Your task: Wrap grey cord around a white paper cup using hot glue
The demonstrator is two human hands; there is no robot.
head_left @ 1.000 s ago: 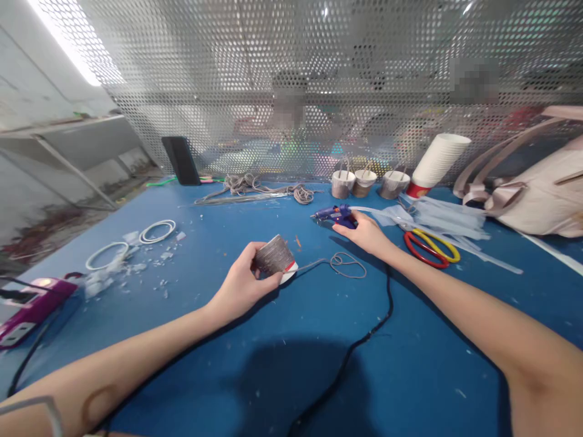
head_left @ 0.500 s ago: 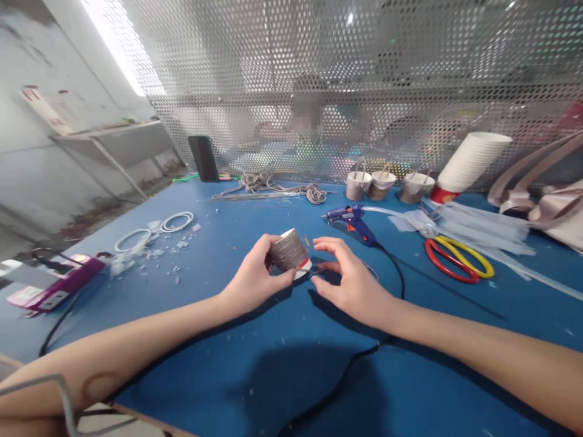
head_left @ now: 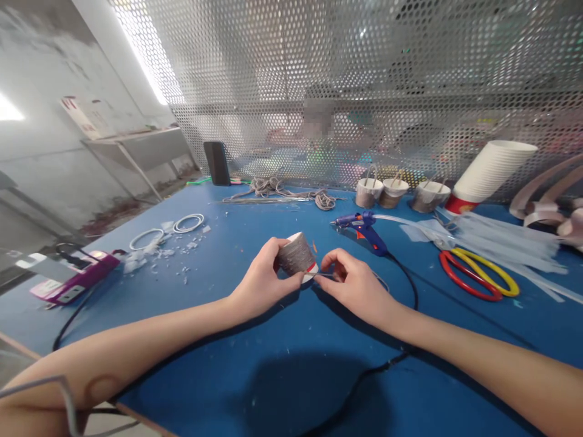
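Two hands meet at the cup [head_left: 298, 252], held tilted over the tabletop [head_left: 228, 370]. The left hand [head_left: 260, 279] has its grip closed round the cup's cord-wound side; the right hand [head_left: 359, 285] seems to have its grip pinched on the cord [head_left: 323, 274], just beside the cup's bare red-and-white end. For a neat wrap, the cord is probably best drawn taut and laid flush against the last turn, without overlap, while the left grip stays firm without denting the cup. Should the glue gun [head_left: 357, 220], lying beyond the cup and to its right, be called on, small dabs would likely serve better than thick blobs.
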